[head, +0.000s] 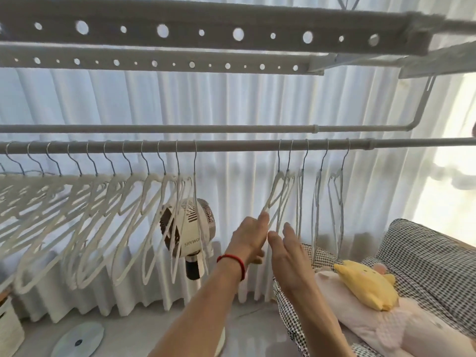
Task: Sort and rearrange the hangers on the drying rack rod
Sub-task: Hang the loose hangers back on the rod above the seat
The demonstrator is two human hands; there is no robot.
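Note:
A grey drying rack rod (231,145) runs across the view. Several white hangers (103,202) hang crowded on its left half, slanting leftward. After a bare gap, a few more white hangers (334,202) hang on the right part. My left hand (251,237), with a red string on its wrist, reaches up, and its fingertip touches the lower corner of the leftmost right-group hanger (279,191), which is tilted. My right hand (288,251) is beside it with fingers straight and apart, just below the neighbouring hangers and holding nothing.
A second rod (180,128) and perforated rack bars (206,32) lie above. A white fan (188,228) stands behind the hangers, before a white curtain (244,104). A checkered sofa (425,253) with a yellow plush (365,284) and a pink plush (360,323) sits lower right.

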